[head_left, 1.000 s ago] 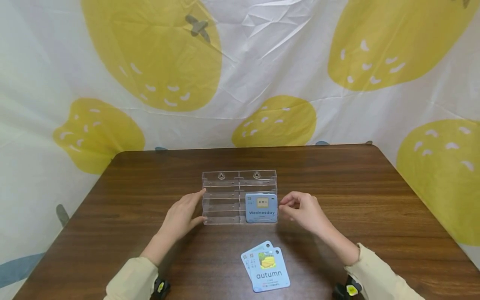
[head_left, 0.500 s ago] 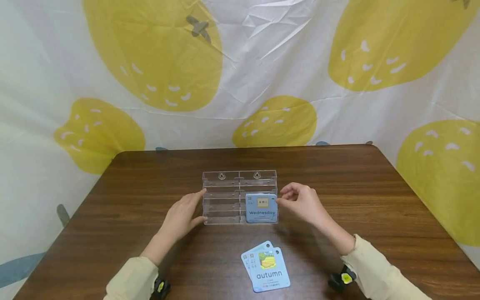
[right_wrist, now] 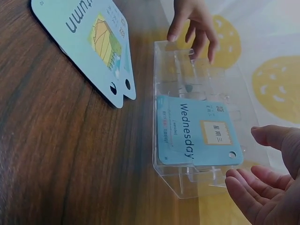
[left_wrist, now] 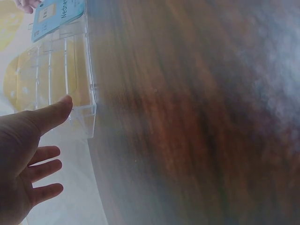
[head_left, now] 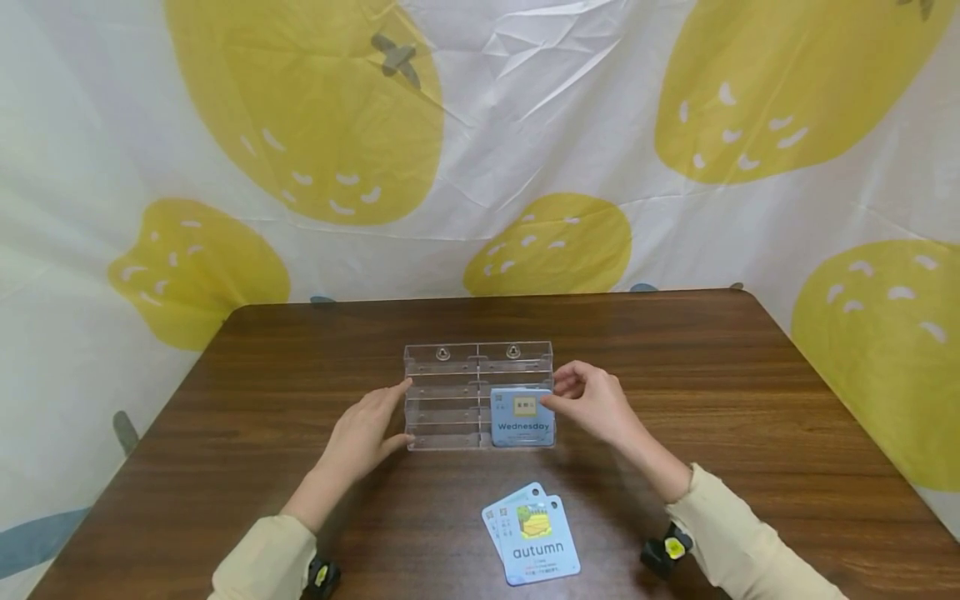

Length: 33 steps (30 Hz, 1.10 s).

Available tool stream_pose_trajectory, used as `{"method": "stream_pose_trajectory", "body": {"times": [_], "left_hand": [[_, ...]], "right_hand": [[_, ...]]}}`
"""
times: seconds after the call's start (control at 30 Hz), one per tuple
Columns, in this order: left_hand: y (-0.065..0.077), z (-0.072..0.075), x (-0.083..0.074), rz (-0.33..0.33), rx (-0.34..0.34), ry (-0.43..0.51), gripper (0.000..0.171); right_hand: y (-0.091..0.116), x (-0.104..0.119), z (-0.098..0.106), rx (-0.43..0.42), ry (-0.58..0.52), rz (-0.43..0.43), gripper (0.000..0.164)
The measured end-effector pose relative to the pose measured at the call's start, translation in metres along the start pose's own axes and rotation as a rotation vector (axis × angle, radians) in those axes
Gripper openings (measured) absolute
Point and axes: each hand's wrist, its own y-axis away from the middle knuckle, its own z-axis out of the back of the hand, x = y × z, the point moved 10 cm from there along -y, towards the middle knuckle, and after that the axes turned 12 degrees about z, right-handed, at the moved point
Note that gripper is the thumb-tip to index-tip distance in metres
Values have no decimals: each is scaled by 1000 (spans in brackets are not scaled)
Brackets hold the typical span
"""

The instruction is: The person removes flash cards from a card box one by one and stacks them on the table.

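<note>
A clear plastic card holder (head_left: 442,408) with stepped tiers in two columns stands on the table. A blue "Wednesday" card (right_wrist: 197,136) leans in its lowest right slot. My left hand (head_left: 365,433) rests at the holder's left side, fingers fairly straight; in the left wrist view its thumb is at the clear edge. My right hand (head_left: 596,406) is at the card's upper right corner. From the right wrist view, its thumb and fingers stand apart around that corner, pinching nothing. Nearer me lie light blue cards, the top one an "autumn" card (head_left: 537,546).
The brown wooden table (head_left: 225,483) extends to both sides. Behind it hangs a white cloth (head_left: 465,167) printed with yellow fruit. At least one more card (head_left: 491,515) shows beneath the autumn card. A black wrist device (head_left: 663,552) sits below the right sleeve.
My right hand has moved up and left, from beside the Wednesday card to over its upper right corner. The left hand, holder and loose cards have stayed put.
</note>
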Motion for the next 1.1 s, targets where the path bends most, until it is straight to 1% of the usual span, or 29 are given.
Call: {"method": "stream_pose_trajectory", "body": {"times": [0.17, 0.33, 0.63, 0.83, 1.1], "left_hand": [[0, 2, -1, -7, -6, 5, 78], [0, 2, -1, -8, -5, 5, 78], [1, 2, -1, -11, -10, 6, 78], [1, 1, 0, -9, -7, 4, 78], [1, 1, 0, -11, -8, 2, 77]], "right_hand": [[0, -2, -6, 12, -14, 1, 28], [-1, 1, -11, 7, -15, 36, 21], [-2, 2, -9, -62, 1, 78, 15], [-2, 1, -8, -118, 28, 137, 14], [-1, 6, -3, -151, 87, 215, 12]]}}
